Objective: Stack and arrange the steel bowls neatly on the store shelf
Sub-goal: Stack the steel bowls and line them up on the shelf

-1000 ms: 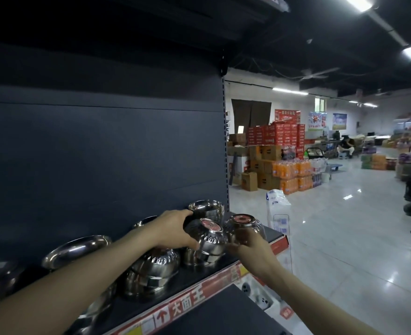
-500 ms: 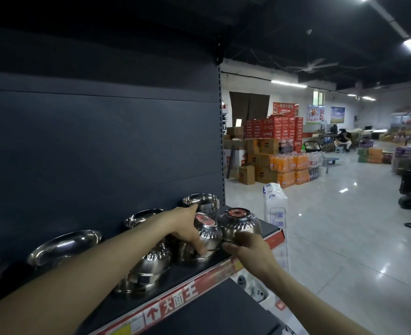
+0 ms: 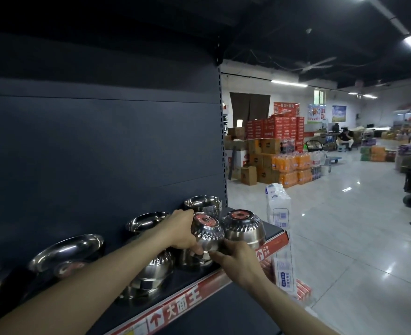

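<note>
L hand (image 3: 182,234) fingers clamped on inverted bowl (image 3: 208,232). R hand (image 3: 239,262) fingers pinch its rim, prob. to align it over stack (image 3: 191,259) nr shelf (image 3: 272,233) front-right corner.

Left inverted bowl (image 3: 208,232) just beside right inverted bowl (image 3: 244,226) on the shelf (image 3: 271,232), upright bowls (image 3: 203,204) behind them.

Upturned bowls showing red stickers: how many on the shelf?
2 clearly: the held bowl between left hand and right hand, and the end bowl just right of it. Others farther left may be hidden.
</note>
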A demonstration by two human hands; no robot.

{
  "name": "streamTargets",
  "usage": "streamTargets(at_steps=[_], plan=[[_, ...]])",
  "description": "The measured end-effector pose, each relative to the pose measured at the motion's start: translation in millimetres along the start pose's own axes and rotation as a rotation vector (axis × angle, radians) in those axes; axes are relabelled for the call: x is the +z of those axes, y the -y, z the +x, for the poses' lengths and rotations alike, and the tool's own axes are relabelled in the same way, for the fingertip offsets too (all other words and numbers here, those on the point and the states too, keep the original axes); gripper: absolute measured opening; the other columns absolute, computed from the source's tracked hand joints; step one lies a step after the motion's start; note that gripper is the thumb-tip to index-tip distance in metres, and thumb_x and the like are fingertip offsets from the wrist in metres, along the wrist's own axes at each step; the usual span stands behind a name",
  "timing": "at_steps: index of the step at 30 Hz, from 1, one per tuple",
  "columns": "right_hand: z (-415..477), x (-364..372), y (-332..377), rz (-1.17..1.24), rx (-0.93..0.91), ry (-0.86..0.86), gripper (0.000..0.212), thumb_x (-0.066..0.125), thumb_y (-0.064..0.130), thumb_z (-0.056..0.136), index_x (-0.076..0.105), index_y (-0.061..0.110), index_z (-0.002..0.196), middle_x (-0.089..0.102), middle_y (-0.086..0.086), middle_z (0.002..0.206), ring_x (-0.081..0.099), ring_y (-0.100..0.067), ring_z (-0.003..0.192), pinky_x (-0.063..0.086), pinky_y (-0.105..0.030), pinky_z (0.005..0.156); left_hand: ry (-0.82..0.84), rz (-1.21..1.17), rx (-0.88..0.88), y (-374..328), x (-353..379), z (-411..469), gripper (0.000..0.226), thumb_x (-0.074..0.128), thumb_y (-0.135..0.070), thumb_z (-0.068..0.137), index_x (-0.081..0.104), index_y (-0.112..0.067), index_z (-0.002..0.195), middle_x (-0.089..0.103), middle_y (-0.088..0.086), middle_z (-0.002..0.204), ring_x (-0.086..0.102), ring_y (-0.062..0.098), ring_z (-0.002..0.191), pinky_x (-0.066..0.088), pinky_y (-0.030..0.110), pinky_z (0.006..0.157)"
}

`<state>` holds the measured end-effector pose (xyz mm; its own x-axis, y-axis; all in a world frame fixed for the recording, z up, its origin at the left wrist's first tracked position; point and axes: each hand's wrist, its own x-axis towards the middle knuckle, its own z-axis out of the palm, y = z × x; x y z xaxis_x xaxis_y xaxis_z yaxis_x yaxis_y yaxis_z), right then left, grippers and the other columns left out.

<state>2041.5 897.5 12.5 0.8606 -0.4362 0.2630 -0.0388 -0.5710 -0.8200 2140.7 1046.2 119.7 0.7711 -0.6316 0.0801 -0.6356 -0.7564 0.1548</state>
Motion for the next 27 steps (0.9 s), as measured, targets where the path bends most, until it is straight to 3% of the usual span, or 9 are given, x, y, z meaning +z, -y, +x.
streamTargets(at_steps=[7, 10, 12, 15, 18, 21, 22, 25, 27], plan=[[-2.1, -20.6, 31.1, 0.110, -0.121, -0.137, 0.009, 0.074, 0.025, 0.099, 0.079, 0.020, 0.093, 0.075, 0.008, 0.071, 0.062, 0.002, 0.057, 0.044, -0.013, 0.056, -0.188, -0.164, 0.078, 3.6, -24.6, -23.0, 0.118, 0.097, -0.050, 0.067, 0.032, -0.025, 0.163, 0.044, 0.001, 0.154, 0.046, 0.025, 0.145, 0.042, 0.041, 0.118], [-10.7, -33.4, 48.1, 0.248, -0.121, -0.142, 0.007, 0.079, 0.024, 0.097, 0.082, 0.021, 0.090, 0.080, 0.005, 0.078, 0.073, -0.006, 0.070, 0.060, -0.030, 0.068, -0.269, -0.323, 0.097, 7.7, -32.1, -31.9, 0.124, 0.100, -0.049, 0.062, 0.033, -0.027, 0.164, 0.042, -0.001, 0.149, 0.042, 0.022, 0.146, 0.038, 0.036, 0.119], [-17.9, -41.8, 58.1, 0.303, -0.122, -0.137, 0.005, 0.080, 0.023, 0.096, 0.083, 0.023, 0.092, 0.081, -0.003, 0.083, 0.074, -0.016, 0.071, 0.060, -0.038, 0.069, -0.326, -0.419, 0.109, 10.8, -33.7, -36.7, 0.120, 0.102, -0.047, 0.059, 0.041, -0.030, 0.160, 0.044, -0.003, 0.140, 0.045, 0.020, 0.142, 0.038, 0.033, 0.117], [-30.0, -53.6, 71.2, 0.358, -0.128, -0.125, 0.006, 0.081, 0.019, 0.096, 0.084, 0.024, 0.093, 0.081, -0.011, 0.085, 0.061, -0.016, 0.058, 0.050, -0.029, 0.056, -0.343, -0.576, 0.109, 17.5, -34.6, -43.6, 0.127, 0.104, -0.050, 0.053, 0.042, -0.027, 0.161, 0.045, -0.001, 0.147, 0.046, 0.017, 0.140, 0.037, 0.032, 0.117], [-40.7, -63.5, 86.2, 0.406, -0.131, -0.136, 0.009, 0.081, 0.015, 0.095, 0.085, 0.023, 0.095, 0.082, -0.010, 0.086, 0.070, -0.019, 0.064, 0.056, -0.029, 0.058, -0.325, -0.703, 0.155, 22.2, -38.8, -49.9, 0.140, 0.104, -0.059, 0.039, 0.044, -0.024, 0.161, 0.050, -0.006, 0.151, 0.053, 0.013, 0.139, 0.043, 0.036, 0.120], [-42.2, -67.2, 94.3, 0.355, -0.135, -0.165, 0.014, 0.083, 0.013, 0.093, 0.085, 0.026, 0.097, 0.084, 0.003, 0.090, 0.081, -0.017, 0.084, 0.066, -0.038, 0.083, -0.236, -0.824, 0.212, 20.7, -43.1, -58.6, 0.082, 0.106, -0.024, 0.057, 0.067, -0.034, 0.129, 0.078, -0.023, 0.115, 0.070, -0.007, 0.109, 0.054, 0.019, 0.103], [-42.2, -68.3, 96.0, 0.346, -0.137, -0.170, 0.015, 0.083, 0.012, 0.092, 0.085, 0.026, 0.098, 0.084, 0.005, 0.091, 0.081, -0.016, 0.088, 0.065, -0.040, 0.089, -0.225, -0.845, 0.240, 21.0, -43.4, -59.7, 0.072, 0.104, -0.016, 0.061, 0.069, -0.034, 0.121, 0.079, -0.024, 0.109, 0.072, -0.006, 0.105, 0.056, 0.022, 0.103], [-43.3, -70.0, 100.0, 0.327, -0.146, -0.191, 0.018, 0.085, 0.011, 0.090, 0.085, 0.028, 0.096, 0.084, 0.008, 0.091, 0.081, -0.016, 0.092, 0.064, -0.040, 0.093, -0.240, -0.897, 0.268, 24.8, -43.2, -61.5, 0.067, 0.102, -0.011, 0.063, 0.069, -0.038, 0.115, 0.079, -0.024, 0.112, 0.073, -0.004, 0.107, 0.054, 0.027, 0.102], [-45.3, -68.7, 102.3, 0.325, -0.161, -0.206, 0.026, 0.085, 0.011, 0.090, 0.084, 0.036, 0.086, 0.084, 0.010, 0.090, 0.081, -0.012, 0.092, 0.063, -0.036, 0.092, -0.243, -0.931, 0.266, 27.3, -43.7, -62.0, 0.082, 0.105, -0.022, 0.058, 0.066, -0.037, 0.129, 0.078, -0.020, 0.119, 0.070, -0.002, 0.114, 0.052, 0.029, 0.108]])
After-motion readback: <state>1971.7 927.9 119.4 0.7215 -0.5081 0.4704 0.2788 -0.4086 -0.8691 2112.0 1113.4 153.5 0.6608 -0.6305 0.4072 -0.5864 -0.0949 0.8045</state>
